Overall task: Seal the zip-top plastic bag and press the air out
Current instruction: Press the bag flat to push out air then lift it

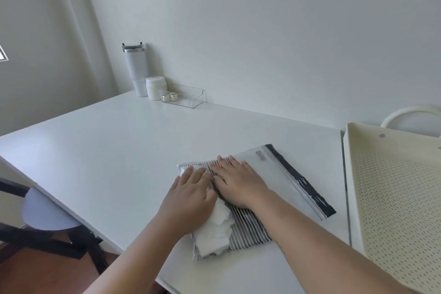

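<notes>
A frosted zip-top plastic bag (pixel 274 175) lies flat on the white table (pixel 119 150), its black zip strip (pixel 303 180) along the right edge with a small slider near the far end. Inside sit folded clothes: a black-and-white striped piece (pixel 248 229) and a white piece (pixel 218 231). My left hand (pixel 188 200) lies flat, palm down, on the bag's left part over the white cloth. My right hand (pixel 236 180) lies flat beside it, palm down on the striped cloth, fingers pointing away from me. Both hands touch each other at the thumbs.
A cream perforated tray (pixel 393 186) stands right of the table, a white rounded chair back behind it. At the far wall stand a white tumbler (pixel 136 71), a white jar (pixel 155 88) and a clear plastic box (pixel 183 96). A round stool (pixel 45 212) is at the left.
</notes>
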